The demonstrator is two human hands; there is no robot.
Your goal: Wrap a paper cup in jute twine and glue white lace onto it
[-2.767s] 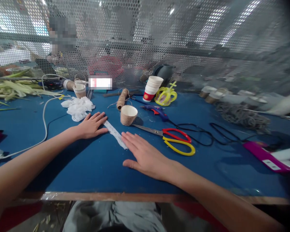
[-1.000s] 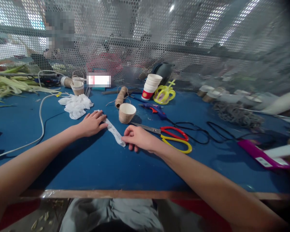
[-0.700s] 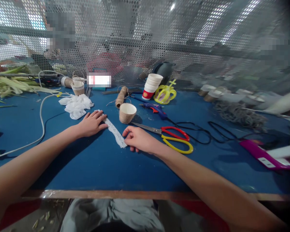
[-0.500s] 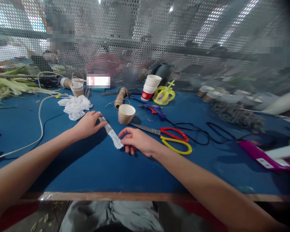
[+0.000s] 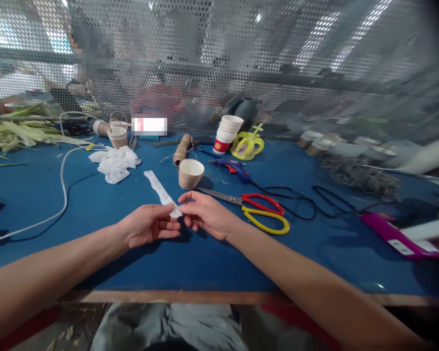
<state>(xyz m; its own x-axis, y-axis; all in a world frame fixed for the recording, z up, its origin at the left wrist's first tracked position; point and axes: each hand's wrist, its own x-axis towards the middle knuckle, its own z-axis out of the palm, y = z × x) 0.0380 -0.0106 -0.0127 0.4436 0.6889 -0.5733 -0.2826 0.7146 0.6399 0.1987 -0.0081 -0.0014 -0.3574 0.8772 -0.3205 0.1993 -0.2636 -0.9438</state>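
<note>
A white lace strip (image 5: 161, 191) is laid on the blue counter (image 5: 212, 270), left of the twine-wrapped cup (image 5: 189, 182); its near end is pinched in the grip of the left hand (image 5: 146, 226) and met by the right hand (image 5: 212, 214), whose closure cannot be told. The lace strip could be puckered by uneven pulling, or the scissors (image 5: 239, 200) nudged by the right wrist.

left hand (image 5: 148, 227) | lace strip (image 5: 160, 191) | far end → near end

Blue table (image 5: 205, 273) with wooden edge (image 5: 175, 296), grey perforated screen (image 5: 205, 53) behind, bright light (image 5: 360, 35) beyond.
</note>
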